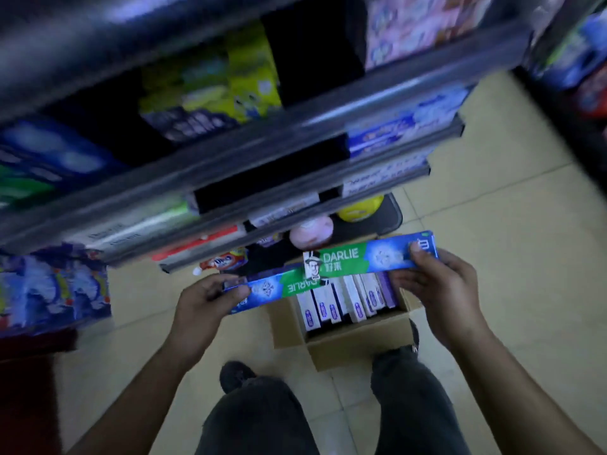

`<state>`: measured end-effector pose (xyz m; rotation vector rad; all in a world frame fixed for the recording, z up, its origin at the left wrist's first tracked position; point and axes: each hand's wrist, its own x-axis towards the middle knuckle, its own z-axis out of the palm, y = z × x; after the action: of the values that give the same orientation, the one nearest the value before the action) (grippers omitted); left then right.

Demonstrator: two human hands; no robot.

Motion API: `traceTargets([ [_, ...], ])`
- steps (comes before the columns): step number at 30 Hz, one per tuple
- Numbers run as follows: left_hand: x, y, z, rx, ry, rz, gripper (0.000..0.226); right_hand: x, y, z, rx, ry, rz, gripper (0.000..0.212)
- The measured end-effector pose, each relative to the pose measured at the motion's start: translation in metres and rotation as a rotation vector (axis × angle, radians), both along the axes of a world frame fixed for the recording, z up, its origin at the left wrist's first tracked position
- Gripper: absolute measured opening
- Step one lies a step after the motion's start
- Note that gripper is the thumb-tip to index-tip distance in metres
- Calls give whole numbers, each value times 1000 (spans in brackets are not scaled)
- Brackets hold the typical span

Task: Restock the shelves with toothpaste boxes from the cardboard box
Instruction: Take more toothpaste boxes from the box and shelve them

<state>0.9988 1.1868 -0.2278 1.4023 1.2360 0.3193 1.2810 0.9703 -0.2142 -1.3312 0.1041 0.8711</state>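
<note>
Forearms [164, 372] raised, left hand [205, 298] pinching lower box [279, 287], right hand [440, 284] upper box [361, 256]

The open cardboard box [356, 348] sits on the beige tiled floor [499, 264] just beside the stocked shelves [230, 152]

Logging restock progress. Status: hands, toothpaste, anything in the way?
Left hand grips one blue-and-green toothpaste box; right hand grips a second box. Open brown cardboard box below, white-and-purple cartons inside. No obstruction seen before grey shelves.
</note>
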Motion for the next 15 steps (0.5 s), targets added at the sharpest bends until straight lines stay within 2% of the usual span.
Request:
traceTargets([
  [2,-10,3,41,31,-66,73,18,-11,10,37,67,-23,50,27],
  [9,-52,16,147,71,-327,313,39,-46,48,141,288,-163,249,12],
  [11,-63,21,161,108,-365,351,32,-57,60,159,313,-180,268,14],
  [15,-77,27,181,218,-326,432,36,-81,89,185,354,-229,330,12],
])
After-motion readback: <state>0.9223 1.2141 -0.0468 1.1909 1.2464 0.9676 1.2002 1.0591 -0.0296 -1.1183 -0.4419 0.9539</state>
